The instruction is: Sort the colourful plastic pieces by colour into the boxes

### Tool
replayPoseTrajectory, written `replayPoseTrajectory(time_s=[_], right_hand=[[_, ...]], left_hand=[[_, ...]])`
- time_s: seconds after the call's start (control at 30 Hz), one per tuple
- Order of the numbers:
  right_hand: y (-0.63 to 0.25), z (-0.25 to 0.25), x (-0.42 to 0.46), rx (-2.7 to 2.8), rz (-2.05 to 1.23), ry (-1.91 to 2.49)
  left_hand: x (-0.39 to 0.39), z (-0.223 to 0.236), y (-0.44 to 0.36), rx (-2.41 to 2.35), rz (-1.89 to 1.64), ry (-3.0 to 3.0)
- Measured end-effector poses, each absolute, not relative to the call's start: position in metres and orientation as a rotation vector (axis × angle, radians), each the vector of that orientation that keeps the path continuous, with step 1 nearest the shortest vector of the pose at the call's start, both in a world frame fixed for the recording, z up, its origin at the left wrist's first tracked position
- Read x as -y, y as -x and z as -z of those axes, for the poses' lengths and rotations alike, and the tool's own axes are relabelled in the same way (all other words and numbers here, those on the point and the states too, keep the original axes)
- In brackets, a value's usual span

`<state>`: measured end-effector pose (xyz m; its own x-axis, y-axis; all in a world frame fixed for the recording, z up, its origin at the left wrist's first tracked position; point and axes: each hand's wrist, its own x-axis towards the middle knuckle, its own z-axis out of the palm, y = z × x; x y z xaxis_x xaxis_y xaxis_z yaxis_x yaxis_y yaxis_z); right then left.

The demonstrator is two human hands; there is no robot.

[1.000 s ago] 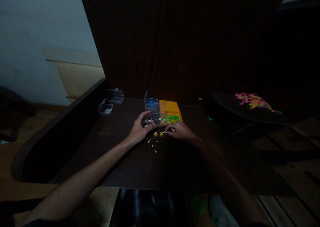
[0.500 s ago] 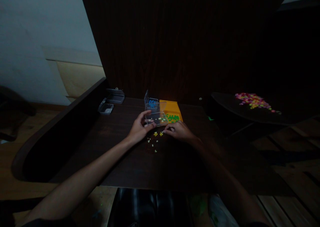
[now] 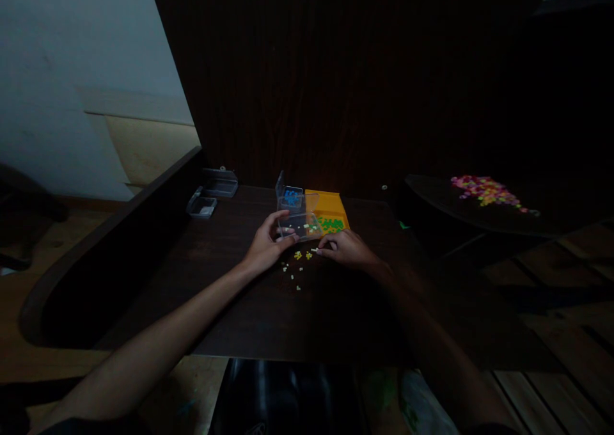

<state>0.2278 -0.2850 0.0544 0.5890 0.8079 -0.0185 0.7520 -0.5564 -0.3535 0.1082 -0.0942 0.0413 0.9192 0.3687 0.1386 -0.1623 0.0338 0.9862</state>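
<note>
My left hand [image 3: 269, 240] is closed around the near left side of a clear plastic box [image 3: 298, 231] with its lid raised. A few small pale pieces [image 3: 307, 226] lie inside it. My right hand [image 3: 341, 248] is in a pinch just right of the box's near edge, with a small white piece [image 3: 314, 250] at its fingertips. Left of those fingers, two little clusters of yellow pieces [image 3: 298, 255] rest on the dark table [image 3: 230, 307]. Several scattered white pieces [image 3: 292, 277] lie nearer to me. Their exact shape is too small to make out.
Behind the held box stands a clear box with blue pieces [image 3: 291, 197]. An orange-yellow open case [image 3: 326, 199] with green pieces [image 3: 332, 224] is beside it. Two open clear boxes [image 3: 201, 207] sit far left. Colourful pieces [image 3: 487, 192] are heaped on a dark surface at right.
My right hand has shifted slightly right, away from the yellow clusters, and a white piece now shows at its fingertips. The left hand keeps its hold on the box.
</note>
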Motion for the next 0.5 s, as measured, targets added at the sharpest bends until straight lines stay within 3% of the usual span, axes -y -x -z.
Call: replayPoseTrajectory(time_s=[0.5], right_hand=[[-0.2262, -0.0577, 0.2851, 1.359, -0.238, 2.512]], left_hand=[[0.0948, -0.043, -0.1077, -0.195, -0.393, -1.483]])
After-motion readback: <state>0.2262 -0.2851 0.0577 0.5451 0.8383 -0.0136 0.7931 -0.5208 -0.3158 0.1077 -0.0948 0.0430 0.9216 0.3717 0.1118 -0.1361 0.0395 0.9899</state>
